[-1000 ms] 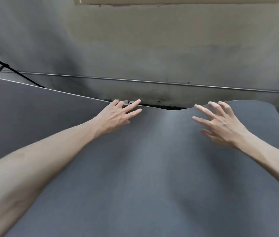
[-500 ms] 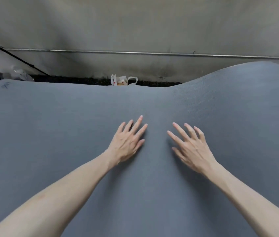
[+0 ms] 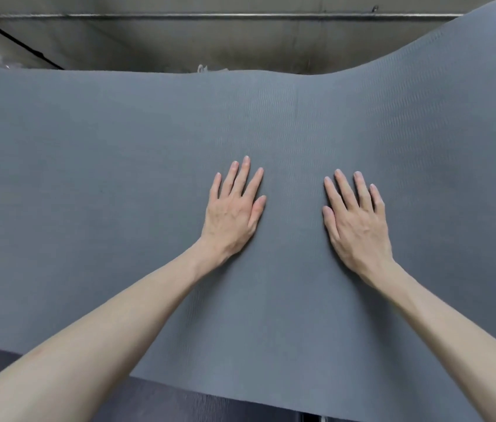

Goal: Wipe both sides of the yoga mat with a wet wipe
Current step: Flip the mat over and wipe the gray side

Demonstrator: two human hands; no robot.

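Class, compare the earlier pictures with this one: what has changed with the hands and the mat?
Both hands, left hand and right hand, came back from the yoga mat's far edge toward its middle and now lie flat, fingers straight. The mat fills more of the view. Neither hand holds anything, as before.

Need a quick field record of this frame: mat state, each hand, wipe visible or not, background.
mat: grey yoga mat spread out, far right edge raised in a wave
left hand: left hand flat on mat, fingers straight, holds nothing
right hand: right hand flat on mat, fingers straight, holds nothing
wipe: none in either hand; small white item past the far edge, cannot tell what it is
background: wall with metal rail
wiping: not under way
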